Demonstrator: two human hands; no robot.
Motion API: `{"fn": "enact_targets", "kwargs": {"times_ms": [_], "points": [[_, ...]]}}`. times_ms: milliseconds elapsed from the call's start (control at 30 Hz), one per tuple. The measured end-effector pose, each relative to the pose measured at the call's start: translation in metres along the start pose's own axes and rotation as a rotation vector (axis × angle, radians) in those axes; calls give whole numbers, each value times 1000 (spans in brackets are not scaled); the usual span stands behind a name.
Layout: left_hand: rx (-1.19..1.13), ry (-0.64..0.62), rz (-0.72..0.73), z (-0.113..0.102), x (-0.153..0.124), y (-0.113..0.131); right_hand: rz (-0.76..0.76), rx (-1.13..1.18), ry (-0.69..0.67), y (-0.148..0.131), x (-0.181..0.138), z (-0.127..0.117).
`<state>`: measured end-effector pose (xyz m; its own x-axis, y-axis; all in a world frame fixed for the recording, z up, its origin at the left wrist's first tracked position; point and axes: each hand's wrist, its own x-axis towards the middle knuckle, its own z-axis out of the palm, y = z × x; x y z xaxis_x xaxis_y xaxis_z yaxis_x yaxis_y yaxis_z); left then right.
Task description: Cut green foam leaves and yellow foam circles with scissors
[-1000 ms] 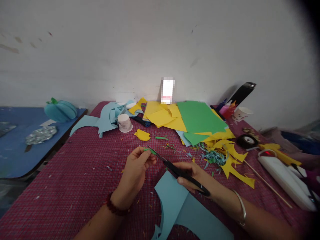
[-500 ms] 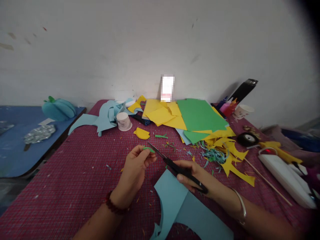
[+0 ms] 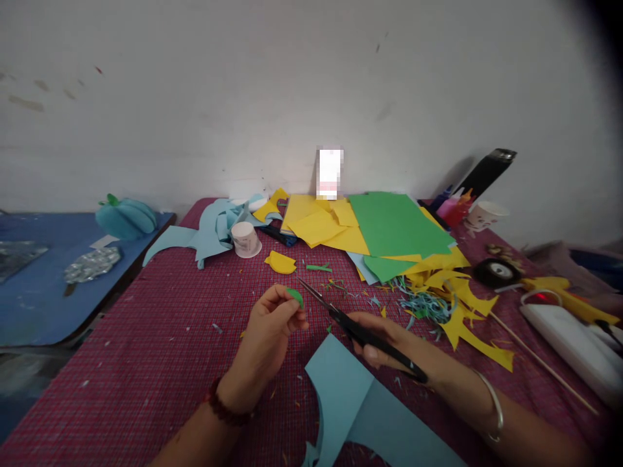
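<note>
Pinched between the thumb and fingers of my left hand (image 3: 273,327) is a small piece of green paper (image 3: 295,298) with a rounded edge. My right hand (image 3: 382,340) grips the black handles of a pair of scissors (image 3: 357,329). Their blades point up and left, just right of the green piece and apart from it. Beyond my hands lie a yellow paper cutout (image 3: 281,262) and a thin green paper strip (image 3: 318,267). Below the scissors are light blue paper sheets (image 3: 341,389) with curved cuts.
A paper cup (image 3: 246,240) stands left of the yellow cutout, near blue paper scraps (image 3: 214,227). Green sheets (image 3: 399,224) and yellow sheets (image 3: 316,227) lie at the back. Shredded bits (image 3: 426,303), a wooden stick (image 3: 542,363) and a glue gun (image 3: 569,298) are at right.
The scissor blades have drawn away to the right from the green paper. My left hand has turned the piece, so more of its rounded face shows. The whole view has shifted slightly.
</note>
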<state>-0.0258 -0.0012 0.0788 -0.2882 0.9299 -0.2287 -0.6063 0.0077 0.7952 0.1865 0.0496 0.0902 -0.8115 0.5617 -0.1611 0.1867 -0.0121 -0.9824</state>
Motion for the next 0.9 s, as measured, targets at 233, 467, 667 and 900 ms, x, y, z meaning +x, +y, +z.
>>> {"fn": "enact_targets", "kwargs": {"times_ms": [233,467,667,900], "points": [[3,-35,-53,1,-1,-3,20,31,-34,27,2,1],[-16,-8,-46,-6,2,-3,29,89,-40,27,3,2],[29,1,-16,-8,4,-4,73,108,-17,17,5,7],[77,-6,-8,-13,6,4,79,145,-21,21,4,5]]}}
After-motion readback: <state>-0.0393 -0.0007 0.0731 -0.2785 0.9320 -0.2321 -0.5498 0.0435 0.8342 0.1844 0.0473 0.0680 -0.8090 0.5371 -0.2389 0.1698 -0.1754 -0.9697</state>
